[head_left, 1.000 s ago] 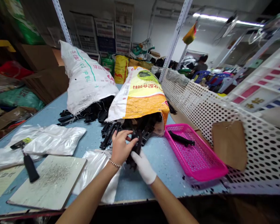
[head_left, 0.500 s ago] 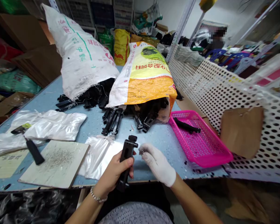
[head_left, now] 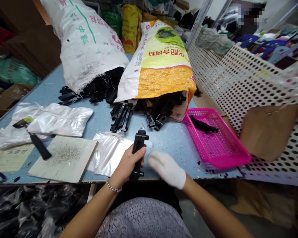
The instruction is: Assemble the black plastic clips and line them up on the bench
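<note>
My bare left hand (head_left: pixel 127 165) is wrapped round a long black plastic part (head_left: pixel 138 147), holding it upright over the near edge of the blue table (head_left: pixel 173 140). My right hand (head_left: pixel 167 169), in a white glove, hovers just right of the part with its fingers curled; nothing shows in it. More black parts (head_left: pixel 121 117) spill from a yellow sack (head_left: pixel 161 62) and a white sack (head_left: pixel 86 43) lying further back.
A pink basket (head_left: pixel 221 148) with one black part stands to the right, against a white perforated panel (head_left: pixel 248 79). Clear plastic bags (head_left: pixel 59 120), a board with small bits (head_left: pixel 64 158) and a black-handled hammer (head_left: pixel 37 145) lie to the left. A person sits far behind the panel.
My left hand drew one black part out of the pile by the yellow sack and brought it back to the table's near edge. The gloved right hand came back with it.
</note>
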`<action>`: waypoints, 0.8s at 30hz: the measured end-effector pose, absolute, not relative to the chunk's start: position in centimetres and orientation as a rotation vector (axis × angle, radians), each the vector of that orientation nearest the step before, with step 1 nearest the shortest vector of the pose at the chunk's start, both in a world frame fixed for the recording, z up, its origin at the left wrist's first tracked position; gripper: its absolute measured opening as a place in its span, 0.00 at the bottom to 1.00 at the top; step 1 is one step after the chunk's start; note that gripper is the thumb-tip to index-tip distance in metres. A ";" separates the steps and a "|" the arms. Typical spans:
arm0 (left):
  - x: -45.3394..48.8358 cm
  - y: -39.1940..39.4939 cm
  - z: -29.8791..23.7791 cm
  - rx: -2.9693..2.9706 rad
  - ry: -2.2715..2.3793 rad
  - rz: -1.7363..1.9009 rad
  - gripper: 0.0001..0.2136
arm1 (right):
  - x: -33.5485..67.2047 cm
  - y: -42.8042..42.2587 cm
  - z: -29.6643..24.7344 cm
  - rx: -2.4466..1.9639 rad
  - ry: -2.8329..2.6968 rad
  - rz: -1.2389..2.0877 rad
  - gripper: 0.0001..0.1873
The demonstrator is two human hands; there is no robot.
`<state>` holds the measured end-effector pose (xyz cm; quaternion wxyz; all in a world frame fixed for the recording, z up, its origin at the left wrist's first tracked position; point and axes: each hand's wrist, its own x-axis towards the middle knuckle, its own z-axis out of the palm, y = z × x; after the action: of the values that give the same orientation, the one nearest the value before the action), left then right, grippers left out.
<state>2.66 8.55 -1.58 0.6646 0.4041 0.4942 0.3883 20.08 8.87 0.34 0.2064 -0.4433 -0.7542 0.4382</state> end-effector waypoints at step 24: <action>10.7 8.4 -8.8 1.671 1.503 0.904 0.26 | 25.8 26.2 -3.4 -1.940 -1.320 1.026 0.40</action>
<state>10.70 8.40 -8.83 0.3517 0.6457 0.5809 0.3493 25.79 26.23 -3.43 0.2862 -0.7257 -0.4940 0.3840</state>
